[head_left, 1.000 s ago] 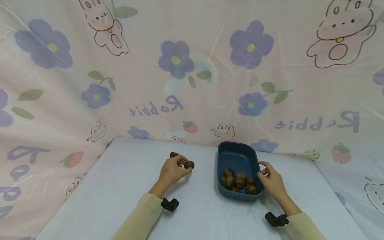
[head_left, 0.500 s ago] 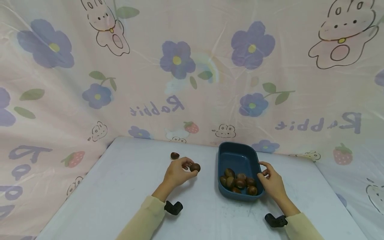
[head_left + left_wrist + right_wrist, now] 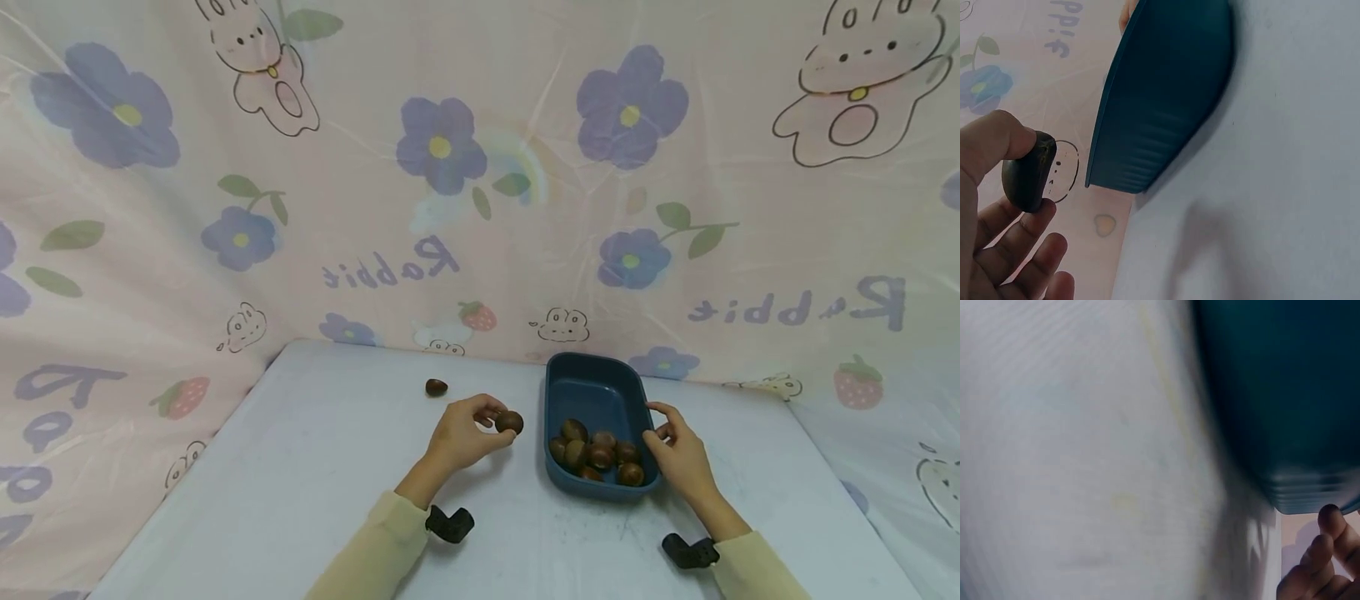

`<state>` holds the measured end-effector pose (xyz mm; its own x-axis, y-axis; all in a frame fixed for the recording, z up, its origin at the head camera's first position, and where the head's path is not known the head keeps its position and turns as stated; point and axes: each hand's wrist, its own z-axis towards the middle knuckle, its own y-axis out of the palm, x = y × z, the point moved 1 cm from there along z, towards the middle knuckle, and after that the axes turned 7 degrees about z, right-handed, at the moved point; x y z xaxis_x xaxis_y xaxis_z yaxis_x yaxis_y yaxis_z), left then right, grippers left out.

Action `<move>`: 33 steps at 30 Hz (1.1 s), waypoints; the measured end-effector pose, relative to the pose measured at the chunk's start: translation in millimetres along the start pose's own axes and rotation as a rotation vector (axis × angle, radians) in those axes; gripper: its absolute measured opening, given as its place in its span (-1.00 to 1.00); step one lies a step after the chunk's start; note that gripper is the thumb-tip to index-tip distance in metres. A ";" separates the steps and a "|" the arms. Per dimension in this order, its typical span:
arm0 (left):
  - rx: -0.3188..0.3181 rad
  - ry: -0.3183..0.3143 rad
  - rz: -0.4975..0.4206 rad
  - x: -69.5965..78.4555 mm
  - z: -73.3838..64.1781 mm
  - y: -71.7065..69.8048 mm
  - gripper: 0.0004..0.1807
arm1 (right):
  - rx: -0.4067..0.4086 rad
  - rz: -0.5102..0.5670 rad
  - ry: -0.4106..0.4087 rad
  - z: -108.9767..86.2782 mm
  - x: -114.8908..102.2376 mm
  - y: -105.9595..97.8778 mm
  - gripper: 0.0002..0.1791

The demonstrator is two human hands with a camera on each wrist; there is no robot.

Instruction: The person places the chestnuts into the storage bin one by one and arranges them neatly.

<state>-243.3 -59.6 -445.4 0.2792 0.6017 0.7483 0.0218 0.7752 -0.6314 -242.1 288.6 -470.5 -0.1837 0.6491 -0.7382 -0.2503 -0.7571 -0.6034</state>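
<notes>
In the head view my left hand (image 3: 463,435) pinches a dark brown chestnut (image 3: 509,422) between thumb and fingers, above the table just left of a blue plastic box (image 3: 596,392). The left wrist view shows the same chestnut (image 3: 1030,172) between thumb and fingertip, apart from the box's outer wall (image 3: 1147,112). Several chestnuts (image 3: 600,456) lie in the near half of the box. My right hand (image 3: 681,450) holds the box's right rim, thumb tip over the edge; the right wrist view has its fingers (image 3: 1329,550) close by the outer wall.
One loose chestnut (image 3: 436,387) lies on the white table (image 3: 300,467), behind and left of my left hand. A printed curtain (image 3: 510,250) with flowers and rabbits hangs at the table's back edge and left side.
My left hand has carried its chestnut rightward toward the box, uncovering the loose chestnut behind it. The right hand and the box have stayed in place.
</notes>
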 end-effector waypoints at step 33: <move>-0.142 0.112 0.107 57.9 8.3 48.2 -0.69 | -0.039 0.043 0.034 1.2 1.5 1.1 -0.50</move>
<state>-234.0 14.2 -430.8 0.3919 0.6481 0.6530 0.1194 0.6680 -0.7346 -243.8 288.7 -472.0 -0.1615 0.6133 -0.7732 -0.2053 -0.7872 -0.5815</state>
